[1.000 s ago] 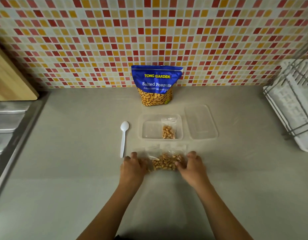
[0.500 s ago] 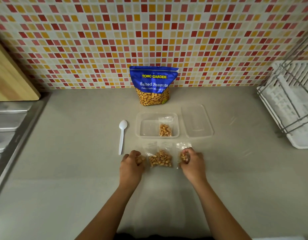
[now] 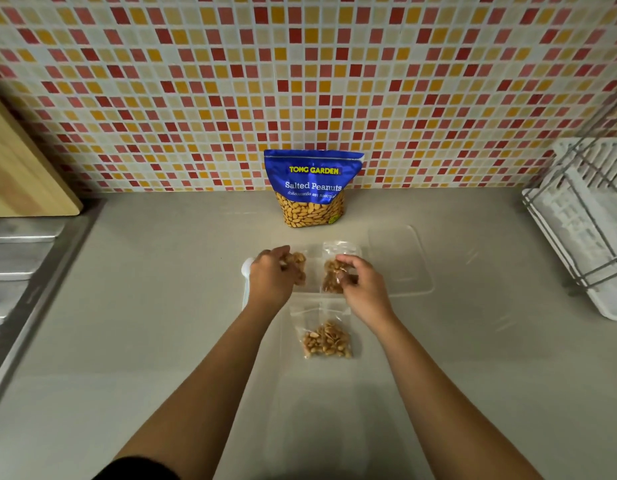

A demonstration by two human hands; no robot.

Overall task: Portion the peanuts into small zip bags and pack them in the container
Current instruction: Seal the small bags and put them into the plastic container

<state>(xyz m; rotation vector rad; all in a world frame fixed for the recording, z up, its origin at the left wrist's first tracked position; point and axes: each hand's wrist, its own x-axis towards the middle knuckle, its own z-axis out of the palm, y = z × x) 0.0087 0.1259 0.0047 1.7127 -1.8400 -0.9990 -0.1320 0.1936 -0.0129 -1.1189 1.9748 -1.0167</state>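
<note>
Far left of the clear container (image 3: 312,249): steel sink edge (image 3: 19,258), wooden board (image 3: 23,174) leaning on the tiled wall. Just left of the container: white spoon (image 3: 247,268), mostly hidden behind the wrist. Over the container's left half: left hand (image 3: 270,277), fingers curled around a small zip bag of peanuts (image 3: 296,263). Over the container's right half: right hand (image 3: 360,284), fingertips (image 3: 341,268) pinched on a second filled bag (image 3: 333,277); whether an earlier bag lies beneath cannot be told. Behind the container, against the wall: blue peanut pouch (image 3: 312,188), upright. In front of the container, apart from both hands: third filled bag (image 3: 326,337), flat on the counter (image 3: 161,323). Just right of the container: clear lid (image 3: 400,261), lying off. Far right: white dish rack (image 3: 584,223). Step in hand, as judged — both bags to be laid flat side by side, seals upward, low release to avoid tipping; third bag and lid to follow.
</note>
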